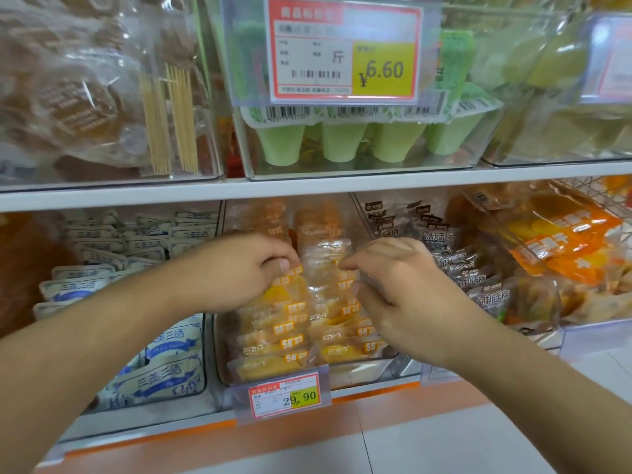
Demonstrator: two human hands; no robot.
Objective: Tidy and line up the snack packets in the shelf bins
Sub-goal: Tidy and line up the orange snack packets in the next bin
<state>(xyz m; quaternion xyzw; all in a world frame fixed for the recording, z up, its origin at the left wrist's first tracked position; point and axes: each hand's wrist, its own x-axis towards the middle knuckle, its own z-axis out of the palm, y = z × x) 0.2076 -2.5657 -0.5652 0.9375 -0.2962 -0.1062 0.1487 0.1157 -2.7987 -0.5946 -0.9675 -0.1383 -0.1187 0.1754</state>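
Note:
A clear bin (362,369) on the lower shelf holds two rows of clear snack packets with yellow-orange contents (273,340). My left hand (239,268) reaches into the left row and pinches the top edge of a packet between thumb and fingers. My right hand (393,289) is over the right row, fingers curled, pinching the top of a clear packet (328,268). Both hands sit at mid-depth of the bin, a short gap between them.
Blue-and-white packets (164,357) fill the bin to the left; dark plum packets (472,275) and orange packets (564,241) lie to the right. A 29.90 price tag (285,396) hangs on the bin front. The upper shelf carries green cups (345,138) behind a 6.60 tag (343,49).

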